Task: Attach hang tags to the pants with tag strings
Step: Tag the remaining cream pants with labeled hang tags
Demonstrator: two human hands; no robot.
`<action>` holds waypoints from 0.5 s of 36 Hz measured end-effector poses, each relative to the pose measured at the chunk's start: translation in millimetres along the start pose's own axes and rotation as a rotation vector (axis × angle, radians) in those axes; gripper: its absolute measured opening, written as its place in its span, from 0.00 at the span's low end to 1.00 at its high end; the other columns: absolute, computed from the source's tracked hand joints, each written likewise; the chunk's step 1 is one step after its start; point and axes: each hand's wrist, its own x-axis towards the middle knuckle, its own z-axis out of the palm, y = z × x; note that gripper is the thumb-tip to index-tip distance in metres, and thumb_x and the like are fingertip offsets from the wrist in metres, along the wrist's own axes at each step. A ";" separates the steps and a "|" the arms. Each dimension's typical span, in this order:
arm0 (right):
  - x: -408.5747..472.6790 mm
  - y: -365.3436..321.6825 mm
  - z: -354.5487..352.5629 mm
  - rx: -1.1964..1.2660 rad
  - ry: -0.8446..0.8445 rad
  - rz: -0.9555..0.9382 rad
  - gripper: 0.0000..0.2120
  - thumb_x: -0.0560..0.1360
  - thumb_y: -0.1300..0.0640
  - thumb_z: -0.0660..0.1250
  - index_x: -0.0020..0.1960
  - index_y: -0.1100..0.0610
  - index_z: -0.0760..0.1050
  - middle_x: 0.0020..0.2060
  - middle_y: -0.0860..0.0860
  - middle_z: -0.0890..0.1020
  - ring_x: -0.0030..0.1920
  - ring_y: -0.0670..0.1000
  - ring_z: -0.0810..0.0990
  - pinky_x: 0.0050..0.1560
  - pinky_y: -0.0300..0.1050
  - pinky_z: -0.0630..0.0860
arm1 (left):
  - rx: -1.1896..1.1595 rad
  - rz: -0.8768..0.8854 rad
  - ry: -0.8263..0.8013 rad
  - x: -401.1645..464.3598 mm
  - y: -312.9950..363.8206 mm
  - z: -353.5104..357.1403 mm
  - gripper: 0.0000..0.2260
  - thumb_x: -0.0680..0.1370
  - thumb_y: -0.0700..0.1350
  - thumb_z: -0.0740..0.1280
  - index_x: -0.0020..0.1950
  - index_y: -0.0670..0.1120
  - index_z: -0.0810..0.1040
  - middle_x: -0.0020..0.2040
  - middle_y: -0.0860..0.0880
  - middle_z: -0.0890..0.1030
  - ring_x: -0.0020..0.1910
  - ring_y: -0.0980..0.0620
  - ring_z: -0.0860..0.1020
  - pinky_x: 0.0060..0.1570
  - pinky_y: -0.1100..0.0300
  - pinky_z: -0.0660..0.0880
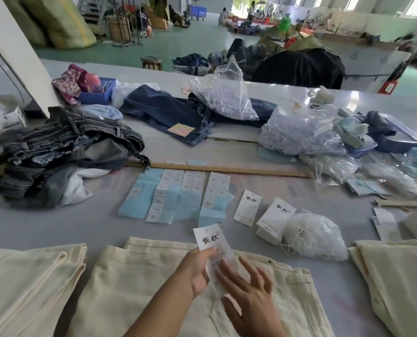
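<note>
Left hand (197,268) pinches tag (208,238) over pants (134,276); right hand (249,295) spread, fingers touching tag

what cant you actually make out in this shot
- Head view: the small print on the sticker sheets is too small to read.
- The lower part of the hang tag is covered by the left hand and the right hand.
- No tag string shows on it.
- The cream pants run off the bottom edge.
</note>
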 end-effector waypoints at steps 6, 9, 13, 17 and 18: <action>-22.2 61.9 -5.7 0.030 0.021 0.099 0.14 0.78 0.46 0.58 0.46 0.43 0.83 0.47 0.36 0.83 0.53 0.44 0.76 0.53 0.45 0.65 | -0.029 -0.023 0.112 12.2 -9.4 -4.5 0.06 0.81 0.36 0.60 0.50 0.39 0.77 0.42 0.39 0.80 0.40 0.42 0.78 0.42 0.47 0.78; -11.1 109.8 -13.9 -0.128 0.000 0.329 0.05 0.69 0.56 0.69 0.42 0.48 0.83 0.36 0.44 0.81 0.41 0.50 0.76 0.43 0.47 0.65 | 0.056 -0.025 0.126 14.7 -15.7 -3.1 0.06 0.81 0.35 0.61 0.50 0.39 0.77 0.43 0.38 0.80 0.41 0.42 0.78 0.47 0.47 0.76; 8.3 164.9 -25.4 -0.212 -0.146 0.567 0.09 0.64 0.63 0.77 0.42 0.54 0.83 0.35 0.53 0.81 0.36 0.59 0.80 0.39 0.51 0.72 | 0.128 -0.035 0.114 16.7 -26.4 0.3 0.06 0.80 0.34 0.61 0.51 0.39 0.78 0.44 0.38 0.81 0.41 0.41 0.79 0.44 0.50 0.76; 32.1 197.5 -32.0 -0.143 -0.166 0.854 0.08 0.76 0.60 0.65 0.51 0.57 0.82 0.48 0.60 0.84 0.46 0.62 0.82 0.46 0.51 0.74 | 0.157 -0.054 0.097 20.3 -32.6 2.4 0.07 0.80 0.34 0.61 0.51 0.38 0.78 0.43 0.37 0.81 0.41 0.41 0.78 0.47 0.49 0.75; 36.5 203.6 -31.5 -0.131 -0.203 0.878 0.10 0.77 0.58 0.63 0.53 0.57 0.82 0.50 0.59 0.83 0.49 0.62 0.81 0.48 0.51 0.74 | 0.167 -0.061 0.095 21.3 -33.5 3.0 0.07 0.80 0.34 0.61 0.50 0.38 0.78 0.42 0.38 0.81 0.41 0.41 0.78 0.46 0.49 0.75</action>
